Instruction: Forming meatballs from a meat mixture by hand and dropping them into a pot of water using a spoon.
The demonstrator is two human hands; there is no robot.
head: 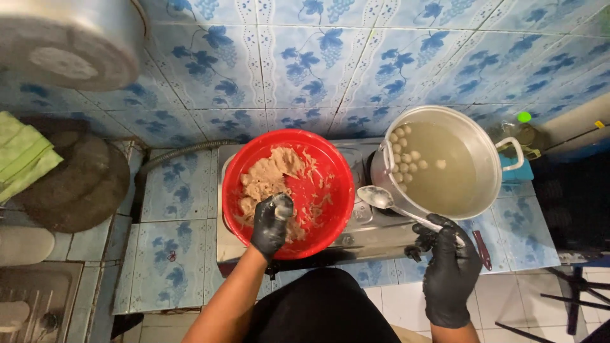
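Note:
My left hand [269,227], in a black glove, is inside a red bowl [333,171] and squeezes a lump of pale brown meat paste [270,178]; a rounded ball of paste shows at the top of the fist. My right hand [448,267], also gloved black, holds a metal spoon [378,197] by its handle, the spoon's bowl pointing left between the red bowl and a steel pot [481,145]. The pot holds cloudy water with several pale balls [401,159] floating along its left side.
Bowl and pot sit on a steel tabletop stove [365,228] on a tiled counter. A grey hose [184,152] runs behind. Dark round pans [76,184] and green cloth [22,155] lie left. A bottle with a green cap [523,130] stands right, a red-handled tool [482,249] near the pot.

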